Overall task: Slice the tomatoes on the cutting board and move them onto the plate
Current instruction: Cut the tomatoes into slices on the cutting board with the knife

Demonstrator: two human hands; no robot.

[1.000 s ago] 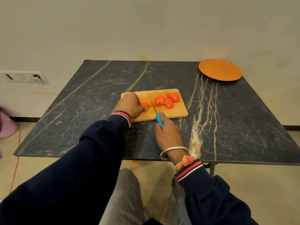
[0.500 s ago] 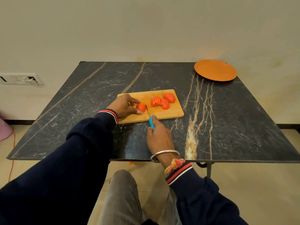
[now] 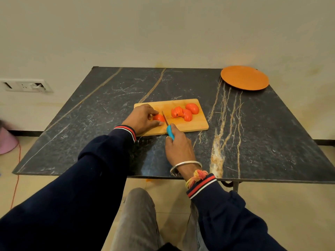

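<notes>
On the wooden cutting board (image 3: 192, 124), the left hand (image 3: 141, 118) pinches a glossy red-orange tomato piece (image 3: 158, 117) at the board's left end. The right hand (image 3: 178, 148) grips a blue-handled knife (image 3: 167, 126), blade against that piece. Cut tomato chunks (image 3: 184, 112) cluster mid-board. The orange plate (image 3: 244, 80) sits at the table's far right corner. No writing is legible.

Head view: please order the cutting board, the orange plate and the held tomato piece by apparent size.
1. cutting board
2. orange plate, farther away, so the gap is unsure
3. held tomato piece

Soft even light; wide-angle edge distortion
</notes>
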